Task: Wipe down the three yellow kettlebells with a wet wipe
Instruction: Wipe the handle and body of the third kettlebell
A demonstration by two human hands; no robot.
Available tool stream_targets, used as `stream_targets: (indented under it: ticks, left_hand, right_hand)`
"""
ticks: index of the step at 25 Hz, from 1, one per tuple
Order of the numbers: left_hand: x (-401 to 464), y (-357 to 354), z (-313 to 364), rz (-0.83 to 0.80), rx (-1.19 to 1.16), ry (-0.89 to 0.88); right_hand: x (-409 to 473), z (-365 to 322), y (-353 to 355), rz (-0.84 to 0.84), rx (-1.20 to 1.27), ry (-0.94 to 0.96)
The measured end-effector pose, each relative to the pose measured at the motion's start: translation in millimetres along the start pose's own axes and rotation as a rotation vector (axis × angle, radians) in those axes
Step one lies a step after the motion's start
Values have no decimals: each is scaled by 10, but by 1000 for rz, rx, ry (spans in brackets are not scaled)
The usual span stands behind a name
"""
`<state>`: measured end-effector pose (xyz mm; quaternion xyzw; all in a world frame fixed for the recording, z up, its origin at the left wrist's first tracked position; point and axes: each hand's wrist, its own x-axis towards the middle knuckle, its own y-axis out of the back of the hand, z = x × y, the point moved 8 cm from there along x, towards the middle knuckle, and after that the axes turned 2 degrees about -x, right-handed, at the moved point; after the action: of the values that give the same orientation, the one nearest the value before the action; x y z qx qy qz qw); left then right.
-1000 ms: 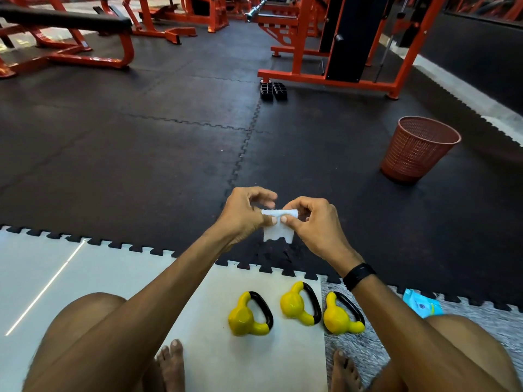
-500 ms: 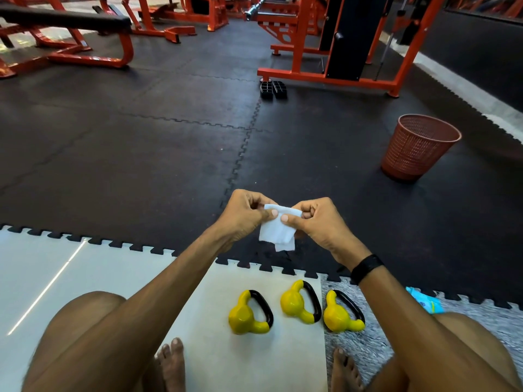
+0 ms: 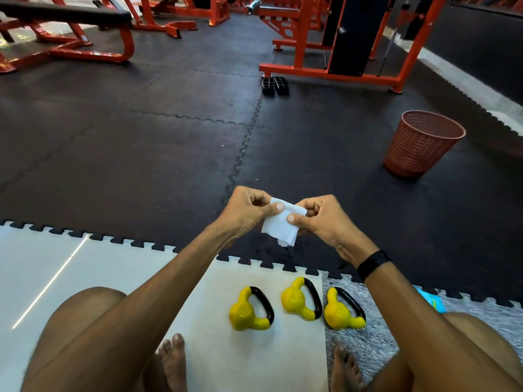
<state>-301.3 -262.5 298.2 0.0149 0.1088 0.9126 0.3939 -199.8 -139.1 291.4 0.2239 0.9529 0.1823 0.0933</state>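
You hold the wet wipe (image 3: 281, 226) up in the air with both hands. It is white and still partly folded. Its top edge runs from your left thumb across to your right thumb, slanting a little down toward the right, and the rest hangs down below your fingers. Your left hand (image 3: 245, 213) pinches the top left corner between the thumb and curled fingers. Your right hand (image 3: 322, 222) pinches the right side the same way. The part of the wipe behind your fingers is hidden.

Well below your fingers, near your feet, the three yellow kettlebells lie on their sides in a row. The left kettlebell (image 3: 250, 309) and the middle kettlebell (image 3: 300, 299) rest on the white mat (image 3: 254, 360). The right kettlebell (image 3: 343, 314) rests on the gray mat (image 3: 365, 346), just beside the white one. Each round yellow body lies on the left and each black handle loop points to the right. None of them touch.

Far off to the right of your fingers stands an orange basket (image 3: 421, 142) on the black floor (image 3: 141, 137). You cannot see inside it from here.

A small blue packet (image 3: 434, 302) peeks out behind your right arm, mostly hidden. A black band (image 3: 373, 263) sits on your right wrist. Orange gym frames (image 3: 339, 72) stand far beyond your fingers, cut off at the top.
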Motion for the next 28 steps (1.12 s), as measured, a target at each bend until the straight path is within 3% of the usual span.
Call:
stream_targets:
  ticks: [8,14,20,24,28]
  left_hand:
    - [-18,-20,40,-18,7,-13]
    - [-22,-158,-370,-134,18,176]
    - [-126,-174,-1980,196,138,567]
    - [-550,-227,-3158,428,215,936]
    - [-772,-296,-3684,682,241,1253]
  right_hand:
    - [-4,-20,-55,-44,-147,71]
    - [117,342,-222,3,-299,20]
    - [139,1581,-807,38,-159,-274]
    - [31,2386,-1204,23,-101,-448]
    - [41,2976,-1388,125,-50,-584]
